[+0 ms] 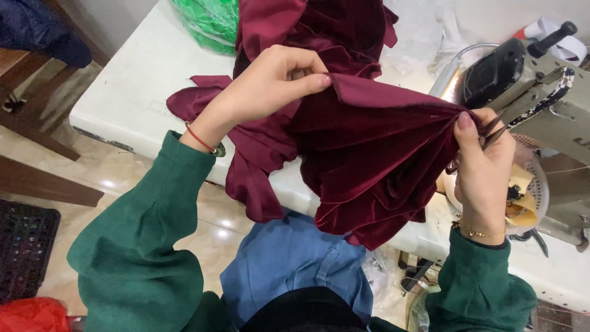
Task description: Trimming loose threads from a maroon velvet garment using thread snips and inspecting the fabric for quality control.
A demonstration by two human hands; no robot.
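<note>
A dark red velvet cloth (362, 147) with ruffled edges hangs stretched between my two hands above the white table (132, 80). My left hand (270, 83) pinches its upper edge between thumb and fingers. My right hand (482, 166) grips the gathered right end of the cloth and also holds small metal snips (493, 131) against it. More of the same cloth lies piled on the table behind. Both arms wear green sleeves.
A sewing machine (541, 92) stands at the right of the table. A green plastic bag (212, 21) lies at the back. Clear plastic wrap (424, 31) sits behind the cloth. My blue-clad lap (295, 264) is below. A dark mat (24, 246) lies on the tiled floor at left.
</note>
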